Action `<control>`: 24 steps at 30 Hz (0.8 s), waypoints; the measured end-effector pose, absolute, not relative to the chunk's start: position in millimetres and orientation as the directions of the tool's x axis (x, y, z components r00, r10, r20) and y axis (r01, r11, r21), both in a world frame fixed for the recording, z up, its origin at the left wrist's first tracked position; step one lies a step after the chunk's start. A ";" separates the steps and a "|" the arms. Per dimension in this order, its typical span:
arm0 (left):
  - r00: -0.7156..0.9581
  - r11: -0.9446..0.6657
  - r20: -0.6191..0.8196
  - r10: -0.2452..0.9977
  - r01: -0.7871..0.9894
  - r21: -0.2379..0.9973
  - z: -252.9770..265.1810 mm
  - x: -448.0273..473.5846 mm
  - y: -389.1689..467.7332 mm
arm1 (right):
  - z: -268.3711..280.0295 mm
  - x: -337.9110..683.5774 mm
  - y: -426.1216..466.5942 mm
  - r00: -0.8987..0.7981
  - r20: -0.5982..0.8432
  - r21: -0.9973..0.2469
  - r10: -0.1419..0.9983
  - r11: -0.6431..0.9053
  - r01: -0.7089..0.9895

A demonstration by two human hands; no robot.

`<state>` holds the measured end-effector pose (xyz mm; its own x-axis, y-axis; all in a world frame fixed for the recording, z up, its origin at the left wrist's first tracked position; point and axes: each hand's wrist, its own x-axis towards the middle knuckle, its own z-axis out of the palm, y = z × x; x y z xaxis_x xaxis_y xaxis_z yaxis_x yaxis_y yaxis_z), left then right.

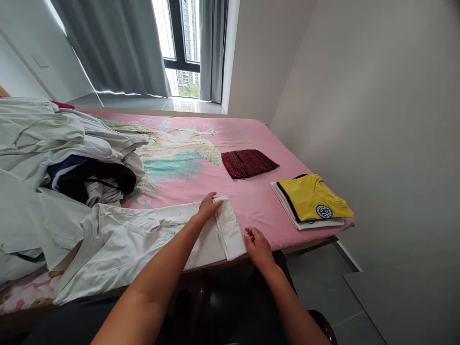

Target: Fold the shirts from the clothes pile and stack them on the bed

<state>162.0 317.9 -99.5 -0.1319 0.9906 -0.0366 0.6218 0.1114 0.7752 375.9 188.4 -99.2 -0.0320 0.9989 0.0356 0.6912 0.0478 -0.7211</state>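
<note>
A white garment (132,239), its exact kind not clear, lies stretched along the near edge of the bed. Its right end is turned over into a flat folded band (231,230). My left hand (209,207) reaches across the cloth and grips the far edge beside this band, fingers and thumb close together. Just off the band's near right corner is my right hand (258,247), with fingers loosely bent and apart and nothing visible in them. Toward the left, the garment runs up against a heap of white clothes (64,129).
A pink patterned sheet (179,189) covers the bed. A folded red plaid cloth (247,163) lies toward its middle right. On the right corner sits a folded stack topped by a yellow shirt (311,194) with a round badge. Dark clothing (97,175) pokes from the heap. A wall (341,120) borders the right side.
</note>
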 end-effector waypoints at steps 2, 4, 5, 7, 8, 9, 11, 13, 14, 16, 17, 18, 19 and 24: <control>-0.090 0.098 -0.050 0.995 0.667 0.739 -97.9 165.2 333.9 | -106.7 376.3 181.0 -0.037 -0.023 -0.717 0.999 0.009 0.697; -0.060 0.084 -0.058 0.996 0.713 0.696 -99.1 168.3 345.6 | -110.0 373.5 175.0 -0.042 -0.063 -0.706 0.997 -0.015 0.708; -0.049 0.074 -0.055 0.997 0.737 0.672 -100.3 169.9 349.4 | -110.4 372.1 172.8 -0.042 -0.075 -0.698 0.996 -0.022 0.716; -0.036 0.049 -0.033 0.999 0.779 0.625 -102.8 172.9 351.7 | -109.6 371.1 170.9 -0.039 -0.101 -0.682 0.994 -0.041 0.730; -0.034 0.035 -0.012 0.999 0.797 0.603 -103.5 174.3 350.1 | -108.9 371.8 171.3 -0.034 -0.123 -0.678 0.992 -0.059 0.732; -0.035 0.019 0.015 0.999 0.812 0.583 -103.7 175.6 346.3 | -108.1 373.3 172.7 -0.030 -0.148 -0.679 0.988 -0.080 0.729; -0.032 -0.014 0.074 0.997 0.832 0.554 -103.0 178.0 332.0 | -106.4 377.7 178.8 -0.030 -0.197 -0.689 0.980 -0.116 0.716; 0.040 -0.106 0.137 0.990 0.851 0.514 -102.4 179.8 309.0 | -104.1 381.4 189.6 -0.047 -0.207 -0.689 0.977 -0.111 0.716; 0.106 -0.174 0.167 0.980 0.862 0.477 -102.9 180.4 295.2 | -102.7 381.9 196.6 -0.063 -0.200 -0.680 0.978 -0.092 0.728; 0.236 -0.294 0.194 0.952 0.880 0.372 -106.1 180.5 265.8 | -100.0 378.6 212.8 -0.094 -0.178 -0.641 0.980 -0.043 0.766; 0.273 -0.321 0.187 0.944 0.891 0.320 -108.7 180.0 251.9 | -99.1 374.7 221.5 -0.106 -0.174 -0.614 0.979 -0.023 0.789; 0.279 -0.317 0.168 0.945 0.907 0.278 -111.5 179.4 239.4 | -98.7 369.4 230.1 -0.117 -0.172 -0.585 0.978 -0.006 0.811; 0.258 -0.288 0.143 0.955 0.923 0.254 -114.4 178.8 228.9 | -99.0 363.0 238.1 -0.124 -0.171 -0.556 0.977 0.008 0.831; 0.168 -0.181 0.074 0.983 0.955 0.233 -120.5 179.4 208.7 | -110.2 335.8 264.2 -0.110 -0.133 -0.506 0.985 0.028 0.862</control>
